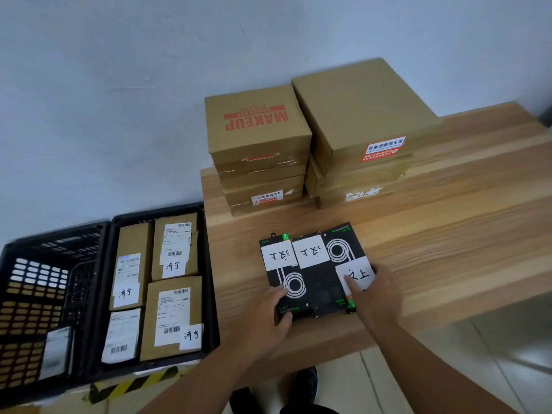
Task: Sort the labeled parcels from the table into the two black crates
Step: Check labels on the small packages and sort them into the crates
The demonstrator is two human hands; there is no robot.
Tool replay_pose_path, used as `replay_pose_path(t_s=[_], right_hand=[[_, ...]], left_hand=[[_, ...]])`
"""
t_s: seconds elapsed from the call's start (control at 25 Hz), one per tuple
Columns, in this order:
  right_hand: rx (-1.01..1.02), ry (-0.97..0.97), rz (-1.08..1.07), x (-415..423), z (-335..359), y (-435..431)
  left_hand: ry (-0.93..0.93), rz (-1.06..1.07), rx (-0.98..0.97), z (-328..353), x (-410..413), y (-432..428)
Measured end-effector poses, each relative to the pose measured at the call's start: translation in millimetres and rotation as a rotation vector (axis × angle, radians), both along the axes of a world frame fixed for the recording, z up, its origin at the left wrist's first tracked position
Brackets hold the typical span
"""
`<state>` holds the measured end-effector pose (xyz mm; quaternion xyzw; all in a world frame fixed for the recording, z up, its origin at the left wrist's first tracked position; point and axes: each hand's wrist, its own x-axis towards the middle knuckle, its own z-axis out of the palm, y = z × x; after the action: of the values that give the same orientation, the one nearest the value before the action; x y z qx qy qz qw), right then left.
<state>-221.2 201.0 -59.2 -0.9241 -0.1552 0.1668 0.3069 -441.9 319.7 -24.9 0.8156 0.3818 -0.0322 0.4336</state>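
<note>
Flat black parcels (319,282) with white handwritten labels lie side by side near the wooden table's front edge. My left hand (268,312) grips their near-left corner, thumb under the edge. My right hand (370,294) holds the near-right side, fingers lying on a white label (358,274). The right black crate (209,294), on the floor left of the table, holds several brown labeled parcels (173,318). The left black crate (33,294) holds one small pale parcel (55,352).
Two stacks of brown cardboard boxes stand at the table's back: one topped by a MAKEUP box (257,124), the other by a wide flat box (361,112). The wooden table (448,234) extends right. Yellow-black hazard tape (131,383) marks the floor below the crates.
</note>
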Motion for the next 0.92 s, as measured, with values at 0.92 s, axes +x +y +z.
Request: replay_pose_path(t_s=[0.92], right_hand=[[0.695, 0.307, -0.032, -69.8, 134.6, 62.3]], left_hand=[[-0.503, 0.307, -0.127, 117.4, 20.2, 50.3]])
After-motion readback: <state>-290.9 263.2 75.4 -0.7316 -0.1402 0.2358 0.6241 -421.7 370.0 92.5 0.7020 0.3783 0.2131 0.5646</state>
